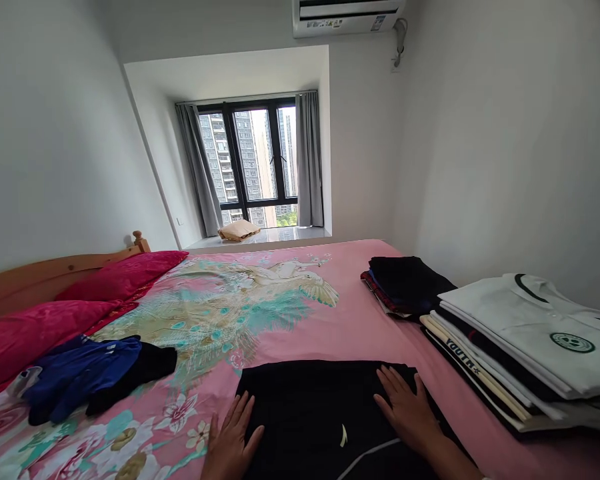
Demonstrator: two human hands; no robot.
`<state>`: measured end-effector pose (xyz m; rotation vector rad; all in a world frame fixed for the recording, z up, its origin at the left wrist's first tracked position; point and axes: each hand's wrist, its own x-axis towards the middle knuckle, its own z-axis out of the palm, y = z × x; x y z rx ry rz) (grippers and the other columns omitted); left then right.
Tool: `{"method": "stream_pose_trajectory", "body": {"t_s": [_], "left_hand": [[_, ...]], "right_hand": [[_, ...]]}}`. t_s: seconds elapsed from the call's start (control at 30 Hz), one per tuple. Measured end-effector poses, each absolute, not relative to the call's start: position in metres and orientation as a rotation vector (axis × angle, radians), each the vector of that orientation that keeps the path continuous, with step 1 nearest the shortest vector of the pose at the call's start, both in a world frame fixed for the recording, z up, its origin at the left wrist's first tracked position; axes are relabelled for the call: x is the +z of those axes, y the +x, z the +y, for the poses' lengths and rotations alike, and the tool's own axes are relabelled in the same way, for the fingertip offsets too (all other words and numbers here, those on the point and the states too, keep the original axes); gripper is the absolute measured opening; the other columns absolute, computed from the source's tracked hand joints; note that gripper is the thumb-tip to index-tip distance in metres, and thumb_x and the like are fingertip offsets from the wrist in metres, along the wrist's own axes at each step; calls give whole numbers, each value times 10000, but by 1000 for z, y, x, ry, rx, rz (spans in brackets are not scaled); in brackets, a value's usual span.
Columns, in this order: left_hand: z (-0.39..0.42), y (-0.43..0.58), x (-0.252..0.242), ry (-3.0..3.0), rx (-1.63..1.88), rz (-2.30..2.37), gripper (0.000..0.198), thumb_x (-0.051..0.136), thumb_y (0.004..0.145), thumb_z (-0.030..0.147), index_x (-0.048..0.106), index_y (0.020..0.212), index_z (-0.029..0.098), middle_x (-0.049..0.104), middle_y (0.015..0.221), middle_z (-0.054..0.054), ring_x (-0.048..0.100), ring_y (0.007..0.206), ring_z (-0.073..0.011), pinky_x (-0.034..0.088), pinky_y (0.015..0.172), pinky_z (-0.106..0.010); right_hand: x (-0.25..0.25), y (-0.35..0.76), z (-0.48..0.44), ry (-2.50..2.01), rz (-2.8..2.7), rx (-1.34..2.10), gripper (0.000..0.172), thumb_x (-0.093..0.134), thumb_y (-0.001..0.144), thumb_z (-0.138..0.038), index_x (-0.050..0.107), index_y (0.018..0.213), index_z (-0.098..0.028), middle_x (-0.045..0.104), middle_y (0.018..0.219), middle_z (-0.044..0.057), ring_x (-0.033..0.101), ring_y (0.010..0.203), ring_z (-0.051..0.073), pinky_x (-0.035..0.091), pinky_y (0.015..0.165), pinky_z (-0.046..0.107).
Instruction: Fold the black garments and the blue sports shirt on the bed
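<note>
A black garment (310,407) lies spread on the bed in front of me, with a small pale mark and a light grey line on it. Its lower part runs out of view, so I cannot tell its exact kind. My left hand (234,437) rests on its left edge, fingers stretched out and flat. On the upper right part of the same cloth lies my right hand (409,408), palm down with the fingers apart. Neither hand grips anything.
At the right stands a stack of folded shirts (500,320), a white one on top. Behind it sits a smaller pile of dark folded clothes (410,283). Crumpled blue and black clothes (93,373) lie left, near red pillows (125,277) on the pink bedsheet (350,327).
</note>
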<state>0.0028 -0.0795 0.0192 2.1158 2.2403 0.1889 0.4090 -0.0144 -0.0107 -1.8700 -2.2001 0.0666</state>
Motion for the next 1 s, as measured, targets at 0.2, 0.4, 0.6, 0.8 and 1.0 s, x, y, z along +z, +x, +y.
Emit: {"method": "stream_pose_trajectory", "body": {"t_s": [0.2,0.4,0.6,0.8,1.0], "left_hand": [[-80,-10,8,2120,440,2262,516,406,835,455,484,1301,247,390,1438,-37,338,1328,-227,160,1121,-508],[-81,-30,-8,2118,814,2188,434,469,798,446,634,1134,229,581,1268,-51,509,1194,-240,383,1044,-412],[-109,-31,-22,2152,1083,2084,344,532,772,463,682,1018,275,648,1158,-32,581,1101,-246,481,955,-435],[-145,-26,-29,2391,1165,1969,290,565,793,424,677,1026,295,626,1197,-43,594,1087,-239,540,884,-384],[-158,-37,-41,2696,1128,1873,423,654,720,434,626,1125,317,589,1254,-57,560,1135,-275,528,898,-412]], "right_hand": [[-10,417,-23,-1795,-2159,-29,502,315,892,-461,476,1308,-230,426,1401,46,309,1332,242,84,1102,554],[-32,461,-36,-1831,-1898,-19,585,368,846,-489,494,1284,-122,458,1366,126,373,1289,270,313,1058,443],[-66,498,-65,-1652,-1681,73,500,416,846,-511,510,1222,-194,556,1241,89,498,1170,249,433,981,414],[-74,494,-92,-1492,-1729,-27,392,485,825,-477,560,1141,-259,551,1208,74,516,1122,267,448,949,456],[-73,493,-117,-1524,-1780,33,472,508,815,-478,500,1241,-274,481,1311,66,445,1217,274,401,1016,467]]}}
